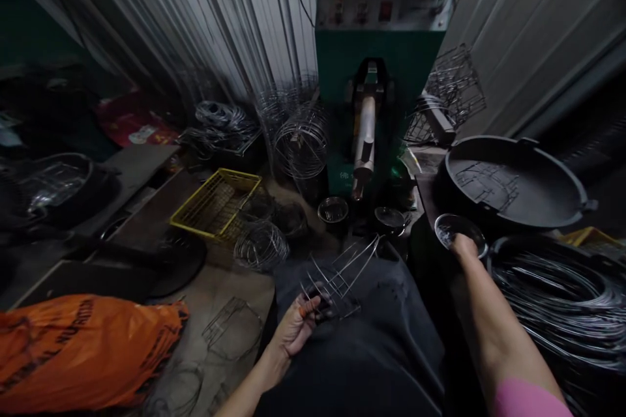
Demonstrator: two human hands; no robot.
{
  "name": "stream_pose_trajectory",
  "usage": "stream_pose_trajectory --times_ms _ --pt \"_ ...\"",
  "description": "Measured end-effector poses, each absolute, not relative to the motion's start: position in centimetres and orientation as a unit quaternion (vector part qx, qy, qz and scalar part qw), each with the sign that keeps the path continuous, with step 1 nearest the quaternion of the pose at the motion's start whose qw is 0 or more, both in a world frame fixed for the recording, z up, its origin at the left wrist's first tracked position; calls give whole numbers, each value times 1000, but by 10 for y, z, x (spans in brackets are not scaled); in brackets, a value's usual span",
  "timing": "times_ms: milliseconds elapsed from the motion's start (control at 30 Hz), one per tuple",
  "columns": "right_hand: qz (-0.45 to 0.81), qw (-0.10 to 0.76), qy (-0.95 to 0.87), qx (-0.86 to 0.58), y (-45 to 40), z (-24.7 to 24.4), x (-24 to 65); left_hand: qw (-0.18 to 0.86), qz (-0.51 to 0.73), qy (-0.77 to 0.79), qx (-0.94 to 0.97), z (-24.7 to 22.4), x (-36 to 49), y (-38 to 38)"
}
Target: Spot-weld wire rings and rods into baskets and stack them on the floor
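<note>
My left hand (302,320) is closed around a small wire frame (337,280), holding it above the dark cloth (362,358) over my lap. Several thin metal rods of the frame stick out toward the machine. On the right, my right hand (463,246) reaches into a small round bowl (443,228); its fingertips are hidden inside, so what they touch does not show. Straight ahead stands a green machine (337,65) with a metal arm (366,130) pointing down toward me.
A large black pan (518,195) holding a wire piece stands right, above a wire coil (577,300). Left are a yellow basket (215,205), wire rings (261,245) and an orange sack (88,352). Two small round containers (333,210) sit under the machine arm.
</note>
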State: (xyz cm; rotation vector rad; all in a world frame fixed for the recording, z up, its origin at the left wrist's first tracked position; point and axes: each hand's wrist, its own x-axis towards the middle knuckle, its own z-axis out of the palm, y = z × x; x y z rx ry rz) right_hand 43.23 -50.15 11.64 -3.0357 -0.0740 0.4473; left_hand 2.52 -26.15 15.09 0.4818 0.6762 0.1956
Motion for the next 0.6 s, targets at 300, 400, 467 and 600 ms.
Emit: stream_pose_trajectory --times_ms 300,400,467,600 --pt "-15 329 -57 -942 -486 138 380 890 175 338 250 162 62 -244" --pt "119 503 -120 -848 -470 127 314 893 208 321 238 170 79 -240" --pt "169 501 -143 -836 -464 117 273 896 217 304 240 176 88 -238" --pt "135 458 -206 -854 -469 106 234 905 215 271 248 185 95 -234"
